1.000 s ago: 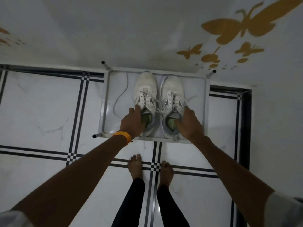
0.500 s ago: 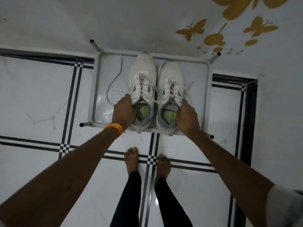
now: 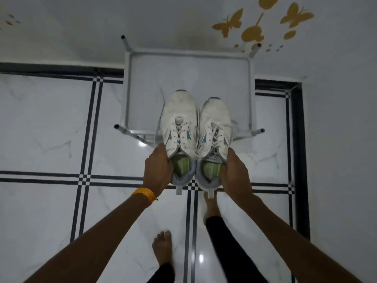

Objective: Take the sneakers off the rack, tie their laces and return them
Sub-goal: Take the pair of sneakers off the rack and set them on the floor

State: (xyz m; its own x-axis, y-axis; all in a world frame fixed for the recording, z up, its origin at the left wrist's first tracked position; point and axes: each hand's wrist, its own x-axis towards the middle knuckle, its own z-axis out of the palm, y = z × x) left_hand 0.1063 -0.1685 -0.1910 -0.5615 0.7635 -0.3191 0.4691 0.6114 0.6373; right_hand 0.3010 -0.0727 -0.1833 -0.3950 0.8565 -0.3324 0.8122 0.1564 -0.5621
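Two white sneakers with green insoles hang side by side in the air, toes pointing away from me. My left hand [image 3: 158,172] grips the collar of the left sneaker [image 3: 179,123], thumb inside the opening. My right hand [image 3: 234,174] holds the right sneaker [image 3: 214,127] the same way. Their laces are loose; one end trails across between the shoes. The heels are over the floor in front of the white rack [image 3: 127,94], the toes still above its bare top shelf.
The rack stands against a white wall with gold butterfly stickers [image 3: 228,22]. White marble floor tiles with black stripes [image 3: 87,127] spread to the left and toward me. My bare feet [image 3: 163,248] stand just below the shoes, one stepped back.
Both hands have lifted the sneakers off the rack's shelf and drawn them toward me. The loose lace no longer lies on the shelf. My left foot has stepped back.
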